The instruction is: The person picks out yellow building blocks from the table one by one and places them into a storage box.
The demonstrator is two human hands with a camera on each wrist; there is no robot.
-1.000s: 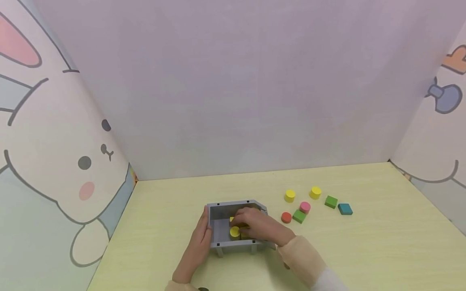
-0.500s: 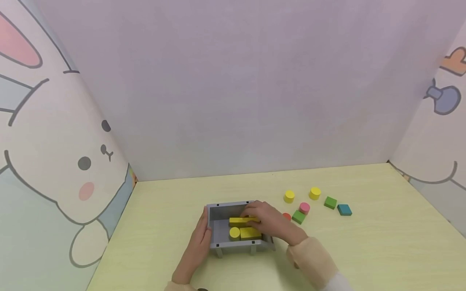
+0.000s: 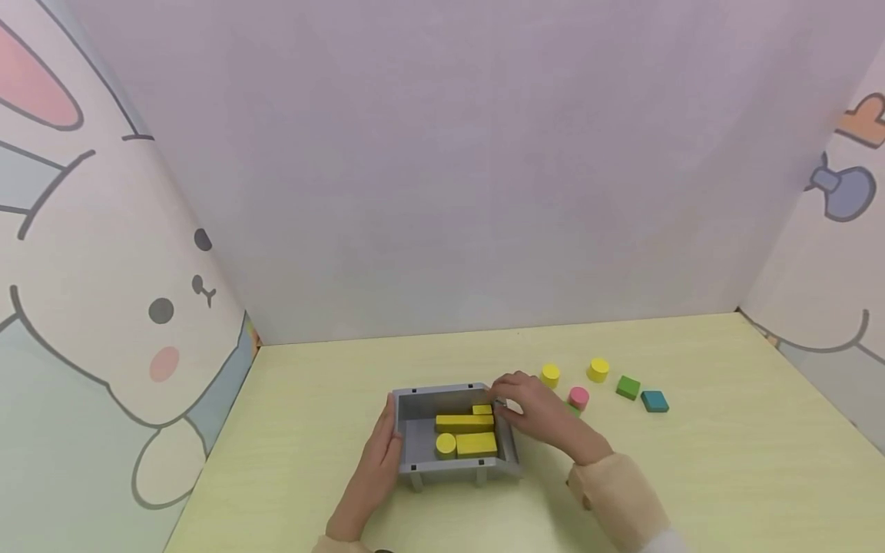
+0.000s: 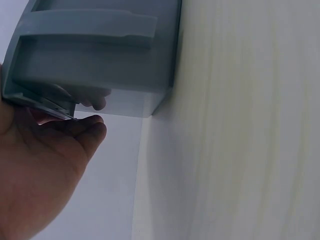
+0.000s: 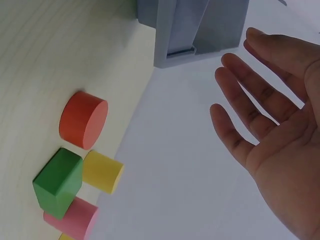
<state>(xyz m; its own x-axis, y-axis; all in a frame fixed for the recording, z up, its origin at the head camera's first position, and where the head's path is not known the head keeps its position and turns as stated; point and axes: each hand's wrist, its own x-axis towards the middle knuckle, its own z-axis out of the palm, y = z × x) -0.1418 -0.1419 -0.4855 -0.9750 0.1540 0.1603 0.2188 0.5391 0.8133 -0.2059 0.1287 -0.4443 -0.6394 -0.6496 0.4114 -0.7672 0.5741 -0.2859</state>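
A grey plastic storage bin (image 3: 451,465) stands near the table's front. Inside, towards its right, lie a yellow cylinder (image 3: 445,446), a yellow rectangular block (image 3: 476,445), a long yellow bar (image 3: 463,423) and a small yellow block (image 3: 482,410). My left hand (image 3: 373,461) rests along the bin's left wall, its fingers fairly straight; in the left wrist view part of it is behind the bin's edge. At the right end of the bin is my right hand (image 3: 539,411), with loosely bent fingers and nothing between them in the right wrist view.
Right of the bin lie two yellow cylinders (image 3: 598,370), a pink cylinder (image 3: 578,397), a green block (image 3: 628,387) and a teal block (image 3: 654,401). The right wrist view shows a red cylinder (image 5: 83,120) and another green block (image 5: 58,182). A pale wall (image 3: 484,230) bounds the table's back.
My right hand has let go of the long yellow bar and moved right, out of the bin's middle to its right end. The left hand and the bin have stayed put.
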